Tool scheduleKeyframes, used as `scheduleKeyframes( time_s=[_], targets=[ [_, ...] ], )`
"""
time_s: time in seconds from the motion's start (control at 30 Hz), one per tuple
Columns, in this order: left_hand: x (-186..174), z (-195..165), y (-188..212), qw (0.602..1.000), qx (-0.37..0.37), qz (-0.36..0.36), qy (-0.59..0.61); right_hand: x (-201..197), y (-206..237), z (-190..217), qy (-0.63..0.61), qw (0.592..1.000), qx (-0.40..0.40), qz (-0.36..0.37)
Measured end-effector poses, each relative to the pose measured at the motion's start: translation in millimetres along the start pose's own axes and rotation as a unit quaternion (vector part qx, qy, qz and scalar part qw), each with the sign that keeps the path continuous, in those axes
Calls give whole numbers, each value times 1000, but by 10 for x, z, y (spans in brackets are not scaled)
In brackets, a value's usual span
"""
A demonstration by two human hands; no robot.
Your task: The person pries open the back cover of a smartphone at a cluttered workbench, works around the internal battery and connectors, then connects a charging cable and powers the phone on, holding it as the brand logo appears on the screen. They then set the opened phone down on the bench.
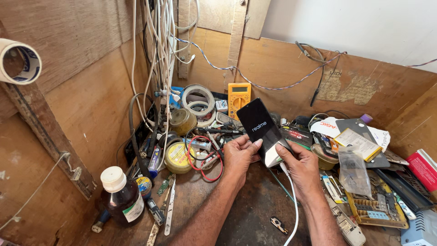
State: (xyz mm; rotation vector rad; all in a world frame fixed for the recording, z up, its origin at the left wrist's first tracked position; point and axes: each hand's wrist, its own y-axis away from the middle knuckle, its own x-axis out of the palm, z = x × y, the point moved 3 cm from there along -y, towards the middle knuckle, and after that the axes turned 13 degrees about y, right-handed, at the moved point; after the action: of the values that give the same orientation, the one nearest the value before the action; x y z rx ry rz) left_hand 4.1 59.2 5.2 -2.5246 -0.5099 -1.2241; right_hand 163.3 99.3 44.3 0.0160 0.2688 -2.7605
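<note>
Over a cluttered wooden workbench tucked into a plywood corner, the person holds a slim black smartphone with a lit dark screen (260,126) up between both hands, tilted so its top leans away toward the back wall. The left hand (240,156) grips the phone's lower left edge, thumb pressed along the side of the glass and fingers curled behind it. The right hand (300,165) closes on the lower right corner, thumb on top, just where a white charging cable (293,205) runs into the bottom end and trails down toward the near edge of the bench. Both hands are clamped on the phone, close together but not touching each other.

Just left of the left hand lies a loop of red wire (205,157), and beside it a round yellow tin (176,157). Further back stand a roll of pale tape (198,98) and an orange handheld multimeter (239,93), leaning against the back board. At the near left corner sits a brown glass bottle with a white cap (120,197). To the right of the right hand a clear plastic bag (353,172) rests over an open tray of small metal parts (375,207). A bundle of white cords (160,50) hangs down the corner, and another tape roll (18,61) juts from the left wall.
</note>
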Motion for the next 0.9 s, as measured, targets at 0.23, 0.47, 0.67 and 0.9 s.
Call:
scheduleKeyframes(
  time_s=[0.23, 0.47, 0.67, 0.9],
  targets=[
    [18, -5, 0, 1000, -7, 11, 16, 17, 21, 42, 11, 1000, -3, -2],
    [-1, 1, 7, 1000, -15, 18, 11, 23, 50, 71, 17, 1000, -2, -7],
    [-84, 91, -53, 998, 8, 38, -43, 32, 53, 115, 82, 995, -58, -14],
    [96, -25, 63, 999, -27, 26, -25, 58, 94, 184, 171, 981, -81, -37]
  ],
)
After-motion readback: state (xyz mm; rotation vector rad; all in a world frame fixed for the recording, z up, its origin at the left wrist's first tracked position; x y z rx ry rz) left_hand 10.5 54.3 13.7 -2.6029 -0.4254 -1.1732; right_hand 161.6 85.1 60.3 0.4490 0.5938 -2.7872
